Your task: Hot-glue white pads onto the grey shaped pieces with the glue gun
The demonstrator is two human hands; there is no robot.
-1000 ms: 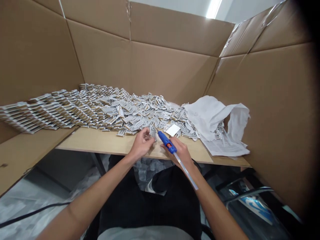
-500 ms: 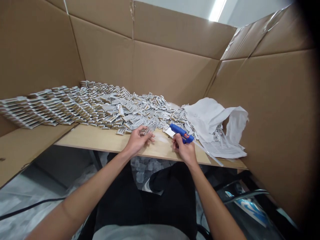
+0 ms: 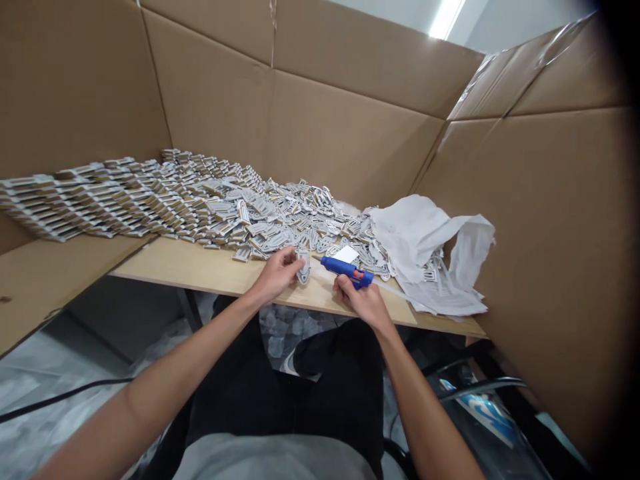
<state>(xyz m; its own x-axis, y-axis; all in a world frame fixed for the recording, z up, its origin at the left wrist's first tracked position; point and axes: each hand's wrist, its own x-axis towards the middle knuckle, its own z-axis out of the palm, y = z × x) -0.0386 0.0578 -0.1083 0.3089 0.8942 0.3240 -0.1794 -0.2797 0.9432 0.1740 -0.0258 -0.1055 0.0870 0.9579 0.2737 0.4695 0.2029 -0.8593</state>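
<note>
We pinch a flat grey plaque-like piece [image 3: 305,272], rounded at its lower end, in our left hand [image 3: 278,274], above the pale wooden desk [image 3: 220,272]. Our right hand [image 3: 366,301] grips a smooth blue glue gun [image 3: 339,267], nozzle just beside the piece, translucent glue stick [image 3: 391,288] trailing behind. Our fingers cover part of the piece; its finer detail is too small to read.

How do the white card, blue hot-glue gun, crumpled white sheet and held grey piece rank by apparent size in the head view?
1. Crumpled white sheet
2. Blue hot-glue gun
3. White card and held grey piece: too alike to rank
</note>
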